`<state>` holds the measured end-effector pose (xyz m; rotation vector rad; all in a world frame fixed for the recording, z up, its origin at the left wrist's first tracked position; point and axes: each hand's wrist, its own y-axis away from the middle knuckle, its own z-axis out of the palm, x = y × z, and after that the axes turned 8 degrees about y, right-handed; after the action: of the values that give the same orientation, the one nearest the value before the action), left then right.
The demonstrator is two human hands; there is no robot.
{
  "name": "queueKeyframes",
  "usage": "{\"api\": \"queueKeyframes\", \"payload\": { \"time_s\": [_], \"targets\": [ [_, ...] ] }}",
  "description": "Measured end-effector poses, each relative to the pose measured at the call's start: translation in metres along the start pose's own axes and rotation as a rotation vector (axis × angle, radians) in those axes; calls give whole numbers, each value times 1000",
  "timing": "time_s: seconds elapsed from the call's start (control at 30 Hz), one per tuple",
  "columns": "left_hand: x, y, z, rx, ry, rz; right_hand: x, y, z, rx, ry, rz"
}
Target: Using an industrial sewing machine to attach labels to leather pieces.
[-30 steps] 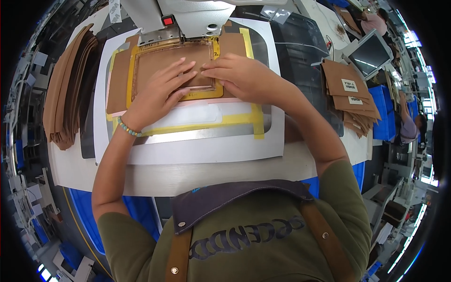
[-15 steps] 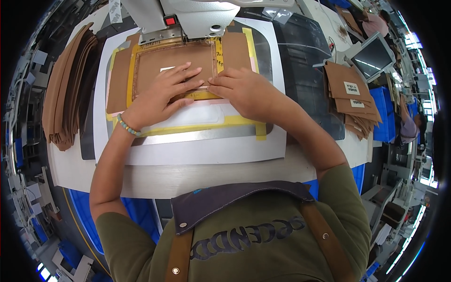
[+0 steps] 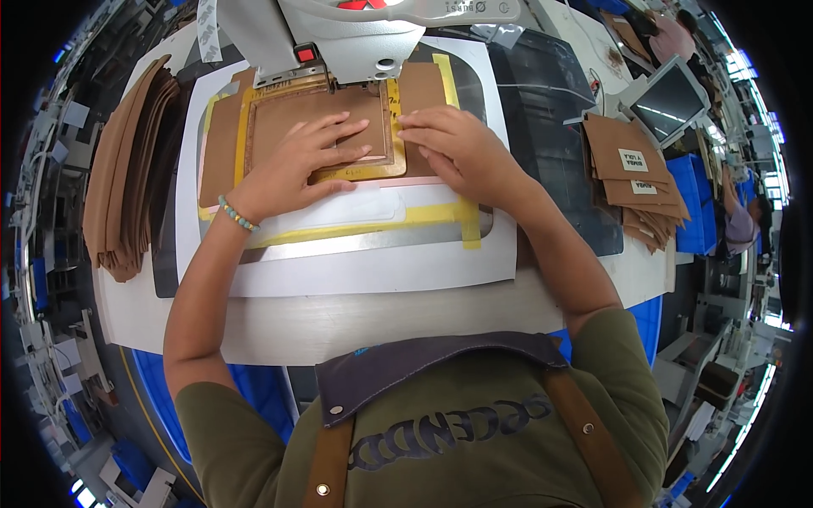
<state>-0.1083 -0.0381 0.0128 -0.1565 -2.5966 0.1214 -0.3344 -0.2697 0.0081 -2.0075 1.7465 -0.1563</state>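
Brown panel (image 3: 279, 114) under left hand (image 3: 303, 162)

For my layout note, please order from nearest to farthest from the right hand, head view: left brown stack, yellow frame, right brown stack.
1. Yellow frame: left of the right hand
2. Right brown stack: farther right
3. Left brown stack: far left

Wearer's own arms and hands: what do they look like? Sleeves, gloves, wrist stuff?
Plain olive-green short sleeves, left and right, ending near the elbows; bare forearms below. Left hand and right hand are ungloved. A beaded bracelet in blue-green and yellowish tones circles the left wrist; nothing shows on the right wrist.
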Motion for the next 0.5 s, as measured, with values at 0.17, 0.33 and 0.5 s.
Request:
{"api": "queueKeyframes", "payload": {
  "time_s": [0.17, 0.33, 0.5],
  "targets": [
    [-7, -6, -1, 6, -22, 5, 6, -3, 0, 169, -101, 149],
    [-17, -20, -7, 7, -86, 14, 12, -2, 3, 198, -148, 217],
    [-24, -32, -17, -18, -54, -22, 20, 0, 4, 238, -172, 230]
  ]
}}
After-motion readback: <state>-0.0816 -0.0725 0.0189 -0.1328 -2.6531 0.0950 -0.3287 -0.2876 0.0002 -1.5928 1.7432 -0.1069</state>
